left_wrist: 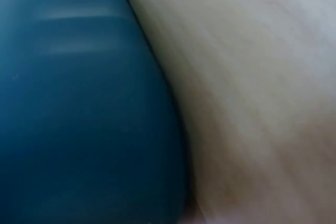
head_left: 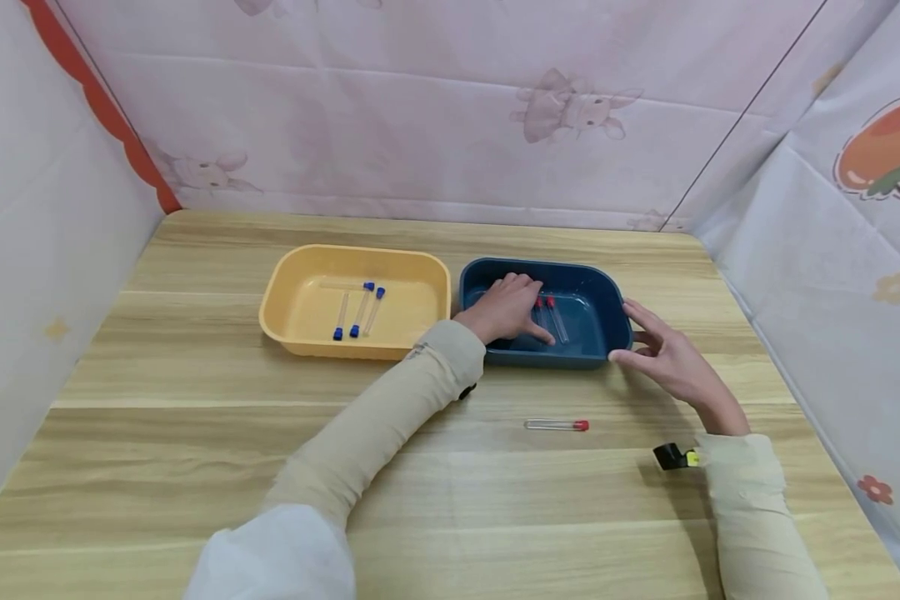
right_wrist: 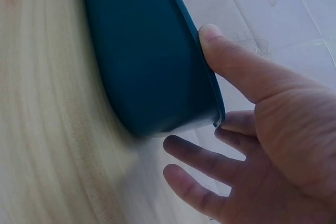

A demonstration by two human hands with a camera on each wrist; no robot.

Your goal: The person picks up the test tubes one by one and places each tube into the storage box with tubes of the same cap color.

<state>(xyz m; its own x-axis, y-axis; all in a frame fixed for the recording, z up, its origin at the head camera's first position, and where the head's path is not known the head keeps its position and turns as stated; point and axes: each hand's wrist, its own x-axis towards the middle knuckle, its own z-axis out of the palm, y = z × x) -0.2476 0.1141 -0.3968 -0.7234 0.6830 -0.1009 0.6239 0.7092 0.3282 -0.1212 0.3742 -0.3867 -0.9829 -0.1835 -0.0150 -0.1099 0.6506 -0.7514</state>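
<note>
In the head view my left hand reaches into the left part of a dark blue tray. Its thumb points right, while the other fingertips are hidden below the hand, so I cannot tell whether they hold anything. Just right of that thumb, clear tubes with red caps lie on the tray floor. My right hand holds the tray's right end by the rim with thumb and forefinger, its other fingers spread, as the right wrist view shows too. The left wrist view has the blue tray wall up close.
To the left stands a yellow tray containing several tubes with blue caps. One red-capped tube lies on the wooden table in front of the blue tray. Printed cloth walls enclose the back and both sides.
</note>
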